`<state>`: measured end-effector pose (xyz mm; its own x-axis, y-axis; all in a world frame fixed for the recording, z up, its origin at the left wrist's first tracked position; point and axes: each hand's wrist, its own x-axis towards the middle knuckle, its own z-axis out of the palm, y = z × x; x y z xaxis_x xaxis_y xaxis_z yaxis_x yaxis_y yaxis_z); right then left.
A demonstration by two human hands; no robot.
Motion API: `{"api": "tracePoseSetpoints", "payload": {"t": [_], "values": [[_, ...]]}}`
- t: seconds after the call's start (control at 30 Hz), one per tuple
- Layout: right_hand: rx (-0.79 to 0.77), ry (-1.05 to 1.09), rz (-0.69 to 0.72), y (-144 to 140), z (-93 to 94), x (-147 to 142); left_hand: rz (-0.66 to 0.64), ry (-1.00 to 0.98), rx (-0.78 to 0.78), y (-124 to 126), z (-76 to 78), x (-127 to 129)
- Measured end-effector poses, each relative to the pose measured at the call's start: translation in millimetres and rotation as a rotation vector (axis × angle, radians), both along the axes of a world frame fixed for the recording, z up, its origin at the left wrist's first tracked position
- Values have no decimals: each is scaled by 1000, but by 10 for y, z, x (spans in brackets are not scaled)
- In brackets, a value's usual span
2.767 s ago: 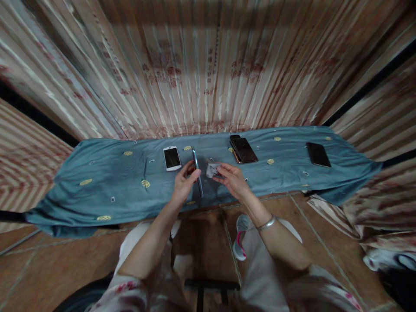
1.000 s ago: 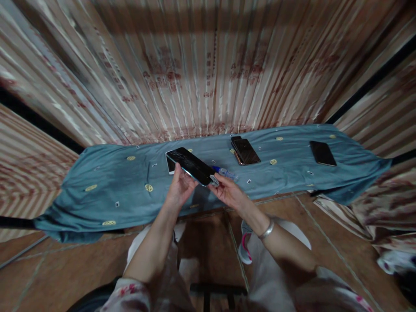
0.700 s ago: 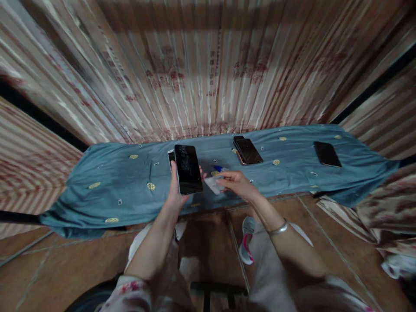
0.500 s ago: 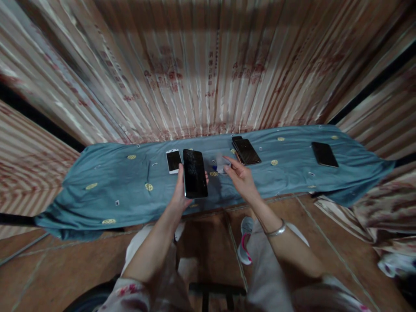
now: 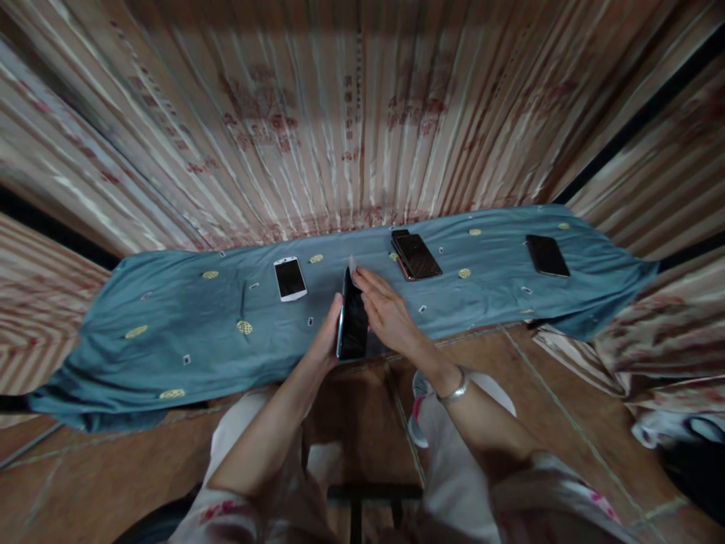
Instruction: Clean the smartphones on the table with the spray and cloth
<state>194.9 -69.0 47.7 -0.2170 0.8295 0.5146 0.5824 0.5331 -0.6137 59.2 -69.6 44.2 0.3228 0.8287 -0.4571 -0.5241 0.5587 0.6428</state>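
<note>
My left hand is closed around a dark smartphone, thumb along its left edge, the phone turned on its side edge with the screen facing right. Against the upper part of that screen rests my right hand, fingers together on a thin, whitish, see-through piece that may be a wipe or film. Most of the piece is hidden under the fingers. To the left, a white phone lies face up on the blue cloth.
Stacked dark phones lie right of my hands, with another dark tablet-like device farther right. A pleated, patterned curtain hangs behind the cloth-covered surface. Black frame bars slant along the sides.
My right hand has moved left with the whitish piece onto the phone's screen. The left hand has tilted the phone so its screen turns toward the right hand. The view has shifted slightly.
</note>
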Motion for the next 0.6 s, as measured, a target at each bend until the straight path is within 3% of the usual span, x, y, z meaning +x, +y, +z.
{"api": "tracePoseSetpoints", "payload": {"t": [0.27, 0.5, 0.6], "values": [[103, -101, 62, -120, -13, -109, 80, 22, 54, 44, 2, -30], [55, -70, -13, -20, -4, -35, 20, 38, 58, 49, -157, -42], [76, -62, 31, -47, 19, -56, 23, 3, 65, 73, -216, -67]]}}
